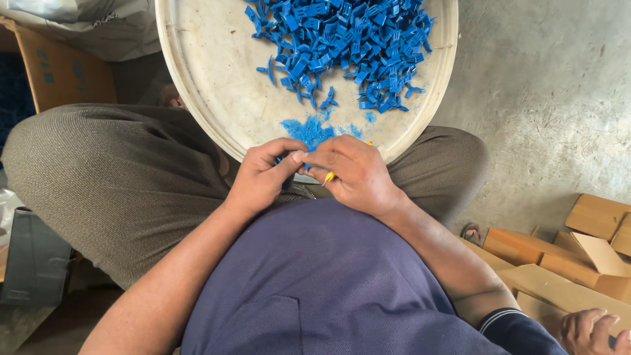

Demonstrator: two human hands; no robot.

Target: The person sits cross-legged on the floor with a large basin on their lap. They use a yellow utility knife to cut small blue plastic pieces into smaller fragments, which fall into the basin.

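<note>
Hands point(315, 174) w/ sm. blue plastic clip point(289, 160)

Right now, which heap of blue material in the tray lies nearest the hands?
The small patch of fine blue scraps, just beyond the fingers; the big pile of whole blue plastic pieces lies farther.

Matt blue plastic pieces point(348, 46) on a scuffed cream plastic tray point(217, 79); rough concrete floor point(545, 98)

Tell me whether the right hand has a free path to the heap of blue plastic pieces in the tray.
Probably yes: the right hand sits at the tray rim, with bare tray floor before the blue plastic pieces.
</note>
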